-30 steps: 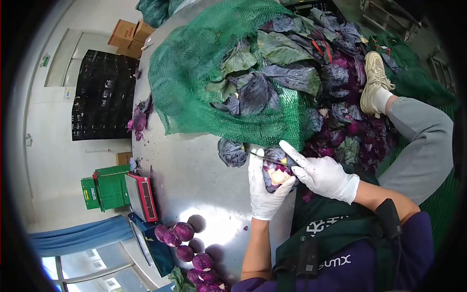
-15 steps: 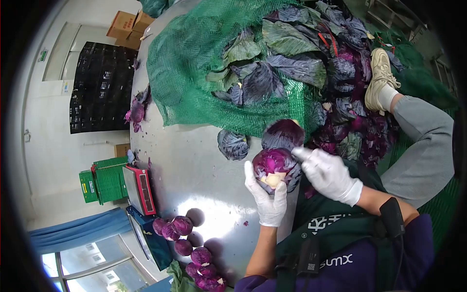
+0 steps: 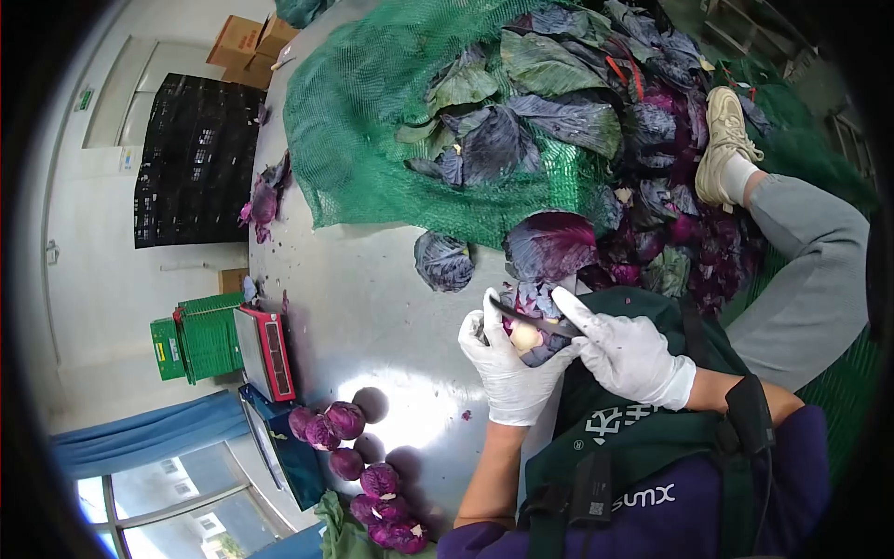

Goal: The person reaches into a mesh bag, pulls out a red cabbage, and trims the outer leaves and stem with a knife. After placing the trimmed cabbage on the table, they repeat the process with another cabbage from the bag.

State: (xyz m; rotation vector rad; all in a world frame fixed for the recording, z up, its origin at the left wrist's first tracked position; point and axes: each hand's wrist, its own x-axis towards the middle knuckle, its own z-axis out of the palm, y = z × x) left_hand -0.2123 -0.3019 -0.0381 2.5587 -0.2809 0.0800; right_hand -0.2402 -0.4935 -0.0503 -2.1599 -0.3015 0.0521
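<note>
My gloved left hand (image 3: pixel 510 368) is closed around a red cabbage (image 3: pixel 526 336), its pale cut stem end turned up. My right hand (image 3: pixel 633 359), in a white glove too, grips a dark-bladed knife (image 3: pixel 533 318). The blade lies across the cabbage, its tip close to my left thumb; the handle is mostly hidden by my fingers. Just beyond the cabbage is a large purple leaf (image 3: pixel 551 247). Another whole cabbage (image 3: pixel 444 262) with grey-blue outer leaves sits on the metal table (image 3: pixel 372 307).
A green mesh net (image 3: pixel 354 149) with loose leaves (image 3: pixel 559 121) covers the far table. Several trimmed cabbages (image 3: pixel 380 480) lie near the left edge, by a red-framed device (image 3: pixel 270 354). Green crates (image 3: pixel 209 335) and a black crate stack (image 3: pixel 196 163) stand beyond. A leaf heap (image 3: pixel 680 242) lies right.
The knife has come onto the cabbage, lying across its stem end. My left hand has tilted the cabbage and drawn its fingers around it. The purple leaf beyond shows more of its inner face.
</note>
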